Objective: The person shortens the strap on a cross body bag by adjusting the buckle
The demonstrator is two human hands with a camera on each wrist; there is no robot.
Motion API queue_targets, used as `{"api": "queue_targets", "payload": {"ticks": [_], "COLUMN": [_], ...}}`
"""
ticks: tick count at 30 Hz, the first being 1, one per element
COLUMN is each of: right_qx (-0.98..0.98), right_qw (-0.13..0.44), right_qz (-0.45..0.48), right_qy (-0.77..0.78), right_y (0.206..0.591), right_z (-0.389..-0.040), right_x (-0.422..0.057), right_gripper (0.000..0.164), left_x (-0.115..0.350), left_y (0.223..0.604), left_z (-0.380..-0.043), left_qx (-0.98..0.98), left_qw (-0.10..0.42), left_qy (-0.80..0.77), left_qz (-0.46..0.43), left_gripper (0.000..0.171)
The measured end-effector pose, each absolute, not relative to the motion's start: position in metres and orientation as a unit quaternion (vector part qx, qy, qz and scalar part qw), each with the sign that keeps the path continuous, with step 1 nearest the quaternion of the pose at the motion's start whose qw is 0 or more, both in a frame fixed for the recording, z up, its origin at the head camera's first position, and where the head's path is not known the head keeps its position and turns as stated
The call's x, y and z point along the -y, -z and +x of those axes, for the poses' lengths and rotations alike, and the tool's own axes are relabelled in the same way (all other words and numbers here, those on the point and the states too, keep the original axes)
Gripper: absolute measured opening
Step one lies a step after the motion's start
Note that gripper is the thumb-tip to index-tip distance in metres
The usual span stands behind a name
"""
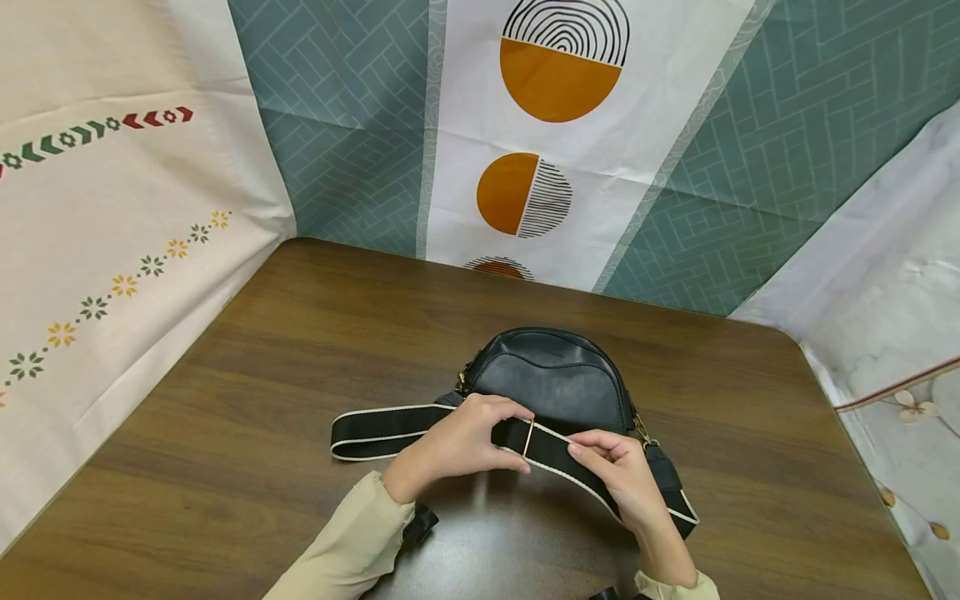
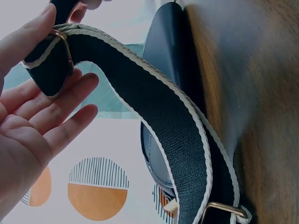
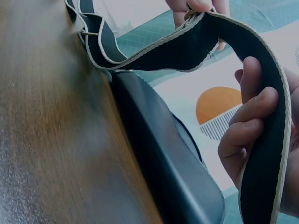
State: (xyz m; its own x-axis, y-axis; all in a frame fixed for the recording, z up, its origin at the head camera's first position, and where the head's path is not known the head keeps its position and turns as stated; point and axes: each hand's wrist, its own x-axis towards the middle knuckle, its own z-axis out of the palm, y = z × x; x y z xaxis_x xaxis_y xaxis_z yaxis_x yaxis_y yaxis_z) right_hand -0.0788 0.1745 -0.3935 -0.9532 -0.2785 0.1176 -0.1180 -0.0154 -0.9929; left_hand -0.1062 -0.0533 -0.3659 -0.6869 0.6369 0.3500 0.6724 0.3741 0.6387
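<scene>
Centrally, white-edged black strap [image 1: 553,451] held in front of black bag [image 1: 555,385] on wooden table [image 1: 300,350], left hand [image 1: 468,437] pinching strap at gold-toned slider [image 1: 528,439], right hand [image 1: 628,479] gripping strap nearby.

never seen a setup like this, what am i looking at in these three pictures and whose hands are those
There is no machine here: the hands belong to a person in pale sleeves. The widest picture comes from a camera on the head, looking forward and down. The other two come from cameras on the wrists, one following each hand's work, so the table looks tipped sideways there.

On the brown wooden table sits a black bag with a black, white-edged strap. The left hand grips the strap at a gold-coloured slider; the right hand holds the strap farther along.
</scene>
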Motion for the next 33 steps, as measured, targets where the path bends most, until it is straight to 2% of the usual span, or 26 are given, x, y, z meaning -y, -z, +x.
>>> {"api": "queue_targets", "payload": {"ticks": [7,14,33], "right_qx": [-0.675,-0.667,-0.667], "right_qw": [0.069,0.049,0.046], "right_qz": [-0.162,-0.158,-0.156], "right_qy": [0.716,0.727,0.727], "right_y": [0.395,0.4,0.396], "right_z": [-0.08,-0.08,-0.082], "right_x": [-0.171,-0.166,-0.146], "right_gripper": [0.025,0.029,0.02], "left_x": [0.051,0.05,0.047], "left_y": [0.367,0.368,0.368], "left_z": [-0.107,-0.106,-0.104], "left_qx": [0.825,0.828,0.831], "left_qw": [0.014,0.043,0.067], "left_qy": [0.396,0.383,0.355], "left_qz": [-0.402,-0.408,-0.423], "left_gripper": [0.047,0.047,0.051]}}
